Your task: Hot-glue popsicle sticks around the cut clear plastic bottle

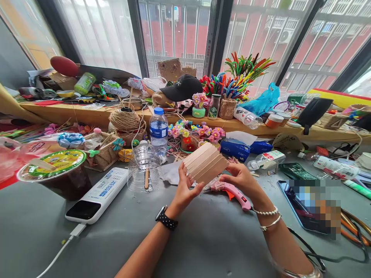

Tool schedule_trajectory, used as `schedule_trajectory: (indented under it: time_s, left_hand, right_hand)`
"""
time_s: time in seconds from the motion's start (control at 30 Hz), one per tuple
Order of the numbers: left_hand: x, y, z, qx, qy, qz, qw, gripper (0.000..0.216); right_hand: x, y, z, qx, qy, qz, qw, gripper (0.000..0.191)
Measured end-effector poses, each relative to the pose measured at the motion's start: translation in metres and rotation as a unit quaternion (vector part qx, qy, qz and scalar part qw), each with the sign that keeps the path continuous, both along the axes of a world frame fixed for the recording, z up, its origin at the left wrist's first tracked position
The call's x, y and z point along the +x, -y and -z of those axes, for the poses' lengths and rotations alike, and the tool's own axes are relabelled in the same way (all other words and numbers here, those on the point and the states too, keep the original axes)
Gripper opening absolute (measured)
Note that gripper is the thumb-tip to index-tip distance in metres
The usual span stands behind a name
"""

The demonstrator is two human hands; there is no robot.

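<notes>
Both hands hold a panel of several wooden craft sticks [205, 163] joined side by side, tilted up over the grey table [203, 239]. My left hand [185, 189], with a black watch on its wrist, pinches the panel's near left end. My right hand [242, 178], with bead bracelets on its wrist, grips the panel's right end from below. A pink glue gun [232, 192] lies on the table just under my right hand.
A white power bank [98, 195] with cable lies at left. A cut clear plastic bottle [144, 168] and a water bottle [158, 131] stand behind the hands. A phone [307, 204] lies at right. Twine, paper flowers, baskets, pipe cleaners and a black cap [182, 87] crowd the window ledge.
</notes>
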State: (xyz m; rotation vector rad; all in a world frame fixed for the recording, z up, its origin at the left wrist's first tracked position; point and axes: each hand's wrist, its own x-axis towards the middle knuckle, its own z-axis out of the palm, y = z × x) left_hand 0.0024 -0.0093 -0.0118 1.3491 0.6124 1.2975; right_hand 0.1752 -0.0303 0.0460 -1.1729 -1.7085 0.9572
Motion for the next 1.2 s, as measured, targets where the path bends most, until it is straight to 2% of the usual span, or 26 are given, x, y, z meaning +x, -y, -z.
schedule_trajectory:
  time_s: [0.23,0.6,0.7,0.77,0.83,0.93,1.03,1.2]
  left_hand:
    - [0.001,0.001,0.001,0.007,-0.003,0.007,1.000,0.079]
    - [0.002,-0.001,0.004,0.002,0.012,0.019,1.000,0.078]
    - [0.002,-0.002,0.005,-0.027,0.025,0.012,0.999,0.080]
    - [0.003,-0.002,0.004,-0.055,0.043,-0.002,0.998,0.080]
    - [0.005,-0.002,0.004,-0.086,0.062,-0.010,0.994,0.078]
    - [0.007,-0.002,0.005,-0.123,0.076,-0.011,0.989,0.076]
    - [0.007,-0.003,0.007,-0.132,0.083,-0.015,0.988,0.077]
    - [0.007,-0.001,0.004,-0.121,0.089,-0.013,0.989,0.075]
  right_hand:
    - [-0.010,0.001,0.005,-0.071,-0.048,0.045,0.995,0.028]
    - [-0.011,0.000,0.005,-0.107,-0.080,0.027,0.991,0.027]
    - [-0.015,-0.003,0.010,-0.075,-0.095,0.047,0.992,0.024]
    - [-0.019,-0.006,0.014,-0.023,-0.119,0.074,0.990,0.023]
    - [-0.024,-0.009,0.017,0.041,-0.141,0.109,0.983,0.033]
    - [-0.029,-0.010,0.019,0.105,-0.116,0.172,0.973,0.053]
    - [-0.031,-0.008,0.020,0.115,-0.087,0.192,0.971,0.056]
    - [-0.032,-0.008,0.021,0.101,-0.124,0.171,0.972,0.054]
